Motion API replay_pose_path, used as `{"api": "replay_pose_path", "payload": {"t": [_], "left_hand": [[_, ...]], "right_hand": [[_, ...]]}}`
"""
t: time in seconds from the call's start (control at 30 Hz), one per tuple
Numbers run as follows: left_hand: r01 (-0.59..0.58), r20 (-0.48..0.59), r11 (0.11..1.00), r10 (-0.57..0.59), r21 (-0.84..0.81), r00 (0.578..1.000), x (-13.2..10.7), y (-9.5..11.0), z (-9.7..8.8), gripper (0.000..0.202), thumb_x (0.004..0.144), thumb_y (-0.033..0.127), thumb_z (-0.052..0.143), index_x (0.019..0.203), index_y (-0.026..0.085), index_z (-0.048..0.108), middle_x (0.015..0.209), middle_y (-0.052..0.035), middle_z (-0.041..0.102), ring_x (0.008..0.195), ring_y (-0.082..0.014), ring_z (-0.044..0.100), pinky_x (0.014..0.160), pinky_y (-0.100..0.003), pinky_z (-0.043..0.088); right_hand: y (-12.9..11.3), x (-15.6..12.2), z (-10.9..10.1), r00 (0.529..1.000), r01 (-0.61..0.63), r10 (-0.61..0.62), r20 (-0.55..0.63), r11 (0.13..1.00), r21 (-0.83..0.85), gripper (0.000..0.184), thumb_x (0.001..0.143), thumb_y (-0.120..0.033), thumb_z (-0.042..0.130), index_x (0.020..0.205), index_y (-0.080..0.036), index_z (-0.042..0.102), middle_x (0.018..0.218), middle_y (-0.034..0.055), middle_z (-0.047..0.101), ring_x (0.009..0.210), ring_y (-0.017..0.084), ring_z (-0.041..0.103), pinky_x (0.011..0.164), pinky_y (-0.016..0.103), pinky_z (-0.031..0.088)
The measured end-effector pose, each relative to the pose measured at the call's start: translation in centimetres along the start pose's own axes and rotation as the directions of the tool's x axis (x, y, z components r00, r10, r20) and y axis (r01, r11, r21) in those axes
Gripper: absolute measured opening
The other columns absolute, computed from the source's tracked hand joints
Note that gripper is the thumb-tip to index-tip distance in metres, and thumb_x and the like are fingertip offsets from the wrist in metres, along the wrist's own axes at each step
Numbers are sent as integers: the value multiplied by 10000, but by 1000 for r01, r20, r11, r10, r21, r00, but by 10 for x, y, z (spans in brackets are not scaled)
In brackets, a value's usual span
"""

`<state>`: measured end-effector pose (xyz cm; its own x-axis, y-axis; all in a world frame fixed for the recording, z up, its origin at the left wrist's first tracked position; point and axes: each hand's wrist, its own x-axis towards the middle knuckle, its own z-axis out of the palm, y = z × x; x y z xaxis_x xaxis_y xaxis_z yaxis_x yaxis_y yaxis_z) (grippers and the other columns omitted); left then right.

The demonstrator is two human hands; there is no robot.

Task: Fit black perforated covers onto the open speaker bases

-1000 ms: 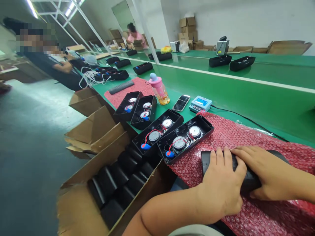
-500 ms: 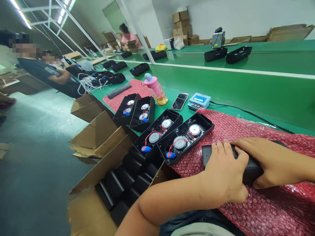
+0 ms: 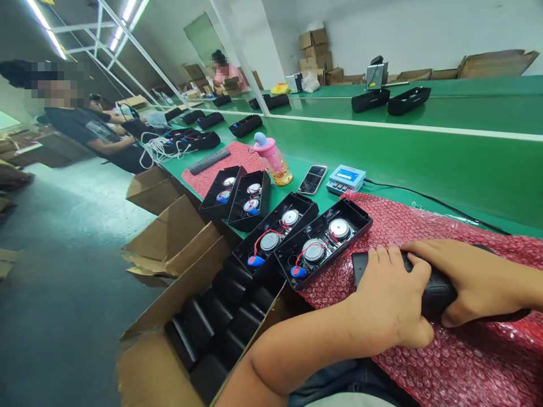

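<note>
A black speaker housing (image 3: 436,294) lies on red bubble wrap (image 3: 424,362) in front of me. My left hand (image 3: 388,302) presses down on its left end, fingers wrapped over the top. My right hand (image 3: 466,277) grips it from the right, fingers curled over its upper edge. Just left of them sits an open black speaker shell (image 3: 324,243) showing two round drivers, red wires and a blue part. A second open shell (image 3: 275,234) lies beside it.
Two more open shells (image 3: 237,195) lie further left. A cardboard box (image 3: 161,362) of black housings stands below the bench edge. A pink bottle (image 3: 272,160), a phone (image 3: 313,178) and a blue meter (image 3: 345,178) sit on the green bench (image 3: 424,164). Other people work at the far left.
Both hands stay on the black housing; my right hand has curled a little tighter over it. The view has shifted slightly.
</note>
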<state>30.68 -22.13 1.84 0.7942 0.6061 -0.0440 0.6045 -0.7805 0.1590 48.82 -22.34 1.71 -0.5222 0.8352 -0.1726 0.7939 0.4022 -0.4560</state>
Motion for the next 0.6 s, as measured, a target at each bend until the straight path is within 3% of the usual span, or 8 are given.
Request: {"api": "replay_pose_path", "payload": {"t": [0.27,0.6], "left_hand": [[-6,-10,1000,7,21,1000,-1,-1,0,704,619,423,595,1202,82,398,1084,-207,532,1010,-360,514,928,-471,388],[-14,-2,999,14,31,1000,-1,-2,0,691,619,422,597,1190,84,403,1080,-209,535,1011,-361,515,917,-466,394]], "right_hand": [[-3,3,-1,998,-38,38,49,999,-9,600,467,-279,704,1035,-187,533,1089,112,593,938,349,557,790,455,449],[-3,1,-1,999,-29,29,29,1000,-1,598,475,-292,701,1042,-199,534,1072,96,598,926,339,562,783,440,453]]}}
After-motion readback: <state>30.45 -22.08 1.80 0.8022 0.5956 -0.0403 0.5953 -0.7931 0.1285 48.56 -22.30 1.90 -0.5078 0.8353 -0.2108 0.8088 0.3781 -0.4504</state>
